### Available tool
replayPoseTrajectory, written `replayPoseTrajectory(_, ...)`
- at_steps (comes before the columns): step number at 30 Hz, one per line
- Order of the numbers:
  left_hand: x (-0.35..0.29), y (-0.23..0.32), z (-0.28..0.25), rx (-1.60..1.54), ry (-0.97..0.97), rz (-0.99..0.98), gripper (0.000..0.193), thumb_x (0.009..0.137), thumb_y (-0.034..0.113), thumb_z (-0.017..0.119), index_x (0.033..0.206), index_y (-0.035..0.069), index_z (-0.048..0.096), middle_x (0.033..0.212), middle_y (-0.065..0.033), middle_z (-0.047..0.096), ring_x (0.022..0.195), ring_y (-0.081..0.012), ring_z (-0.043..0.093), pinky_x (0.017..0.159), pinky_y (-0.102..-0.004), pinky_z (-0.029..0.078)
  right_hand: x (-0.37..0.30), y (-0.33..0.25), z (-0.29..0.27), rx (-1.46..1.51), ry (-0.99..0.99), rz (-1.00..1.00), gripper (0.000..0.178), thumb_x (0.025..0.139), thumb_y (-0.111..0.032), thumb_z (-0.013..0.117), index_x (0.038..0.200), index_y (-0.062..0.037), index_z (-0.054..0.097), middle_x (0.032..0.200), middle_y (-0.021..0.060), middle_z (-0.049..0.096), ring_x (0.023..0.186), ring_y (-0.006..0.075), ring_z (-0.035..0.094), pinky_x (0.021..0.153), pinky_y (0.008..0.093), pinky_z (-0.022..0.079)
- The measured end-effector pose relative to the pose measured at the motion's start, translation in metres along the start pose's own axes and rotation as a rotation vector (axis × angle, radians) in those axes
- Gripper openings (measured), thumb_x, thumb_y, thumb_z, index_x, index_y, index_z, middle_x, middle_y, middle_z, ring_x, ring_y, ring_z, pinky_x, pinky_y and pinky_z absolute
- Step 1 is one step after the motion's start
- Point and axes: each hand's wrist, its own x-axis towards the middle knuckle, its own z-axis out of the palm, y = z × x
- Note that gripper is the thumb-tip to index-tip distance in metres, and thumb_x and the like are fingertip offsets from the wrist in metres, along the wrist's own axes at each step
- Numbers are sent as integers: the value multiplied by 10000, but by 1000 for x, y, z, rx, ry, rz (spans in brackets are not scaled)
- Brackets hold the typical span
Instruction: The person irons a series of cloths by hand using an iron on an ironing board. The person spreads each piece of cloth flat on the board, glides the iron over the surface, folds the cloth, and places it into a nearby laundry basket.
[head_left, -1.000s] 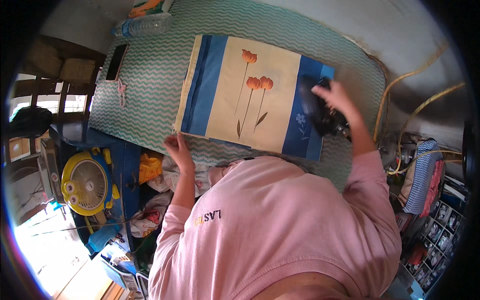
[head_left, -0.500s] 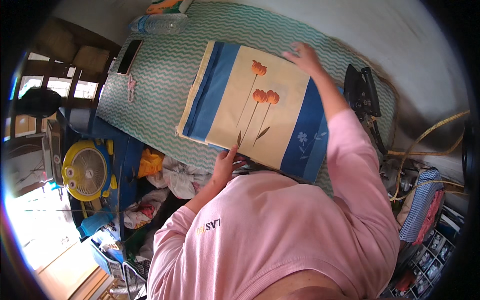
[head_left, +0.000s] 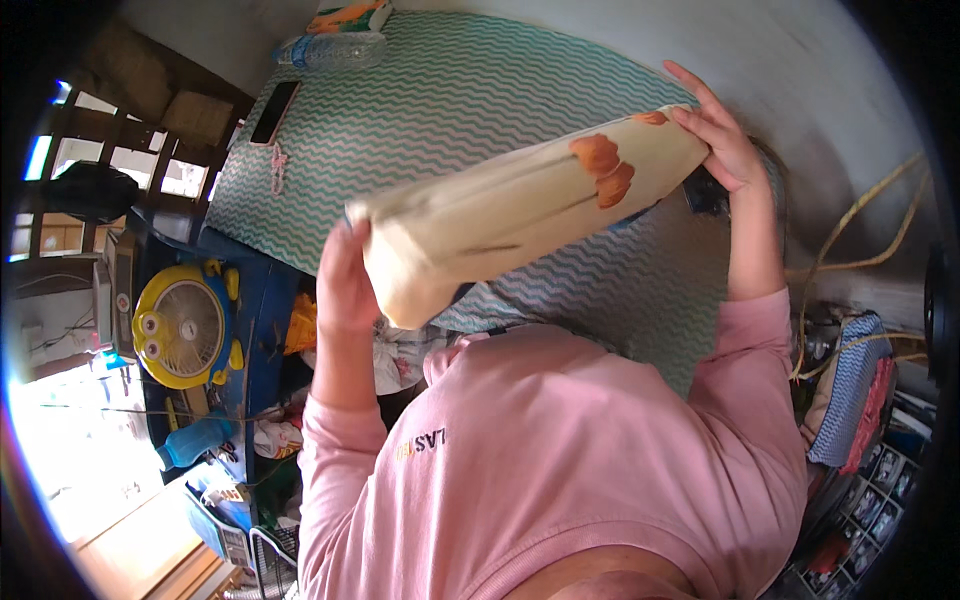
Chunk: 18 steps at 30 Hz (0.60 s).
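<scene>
Between my two hands hangs a folded cloth (head_left: pixel 490 205), cream with orange tulips, raised off the table and tilted up to the right. My left hand (head_left: pixel 345 275) grips its left end, the fingers partly hidden and a little blurred. At the higher right end, my right hand (head_left: pixel 722 140) pinches the edge with the thumb and some fingers, while the index finger points up and away. Below the cloth is a surface covered in green and white zigzag fabric (head_left: pixel 450 90). A bit of blue shows along the folded cloth's underside.
A phone (head_left: pixel 275 112) with a pink strap and a clear plastic bottle (head_left: pixel 335 52) lie at the far left. A black object (head_left: pixel 705 192) sits beneath my right hand. To the left stands a yellow fan (head_left: pixel 187 325); a yellow cable (head_left: pixel 850 220) loops at the right.
The folded cloth has gone from lying flat to being lifted and tipped up on edge. My left hand has moved left to its end; my right hand has moved right and now holds it.
</scene>
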Motion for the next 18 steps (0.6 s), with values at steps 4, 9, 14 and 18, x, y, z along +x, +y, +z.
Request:
replayPoseTrajectory(4, 96, 11, -14, 282, 142, -14, 227, 836, 150, 435, 941, -35, 515, 941, -110, 559, 860, -183, 546, 756, -314, 433, -18, -6, -13, 64, 343, 11, 469, 808, -129, 538, 1238, -115, 351, 971, 77, 556, 899, 149, 536, 762, 271, 434)
replayPoseTrajectory(9, 152, 41, 50, 423, -125, 226, 224, 836, 151, 459, 953, -34, 509, 898, -75, 562, 792, -133, 542, 675, -253, 435, -52, -48, -30, 2, 475, -200, 485, 826, -117, 497, 1265, -101, 292, 1095, 118, 503, 1019, 168, 485, 837, 281, 403)
replayPoseTrajectory(14, 150, 44, 49, 662, -241, 179, 342, 810, 183, 513, 1059, -46, 467, 915, -86, 562, 804, -138, 544, 683, -254, 435, -77, -46, -28, -66, 444, -80, 515, 810, -112, 507, 1274, -113, 286, 1111, 92, 490, 1013, 153, 477, 851, 276, 379)
replayPoseTrajectory(18, 124, -15, -16, 955, -87, 25, 441, 795, 203, 523, 1130, -65, 419, 925, -110, 557, 808, -158, 521, 716, -275, 418, -103, 27, -7, -317, 514, 47, 599, 735, -63, 560, 1269, -96, 292, 1135, 86, 469, 1026, 147, 447, 841, 292, 380)
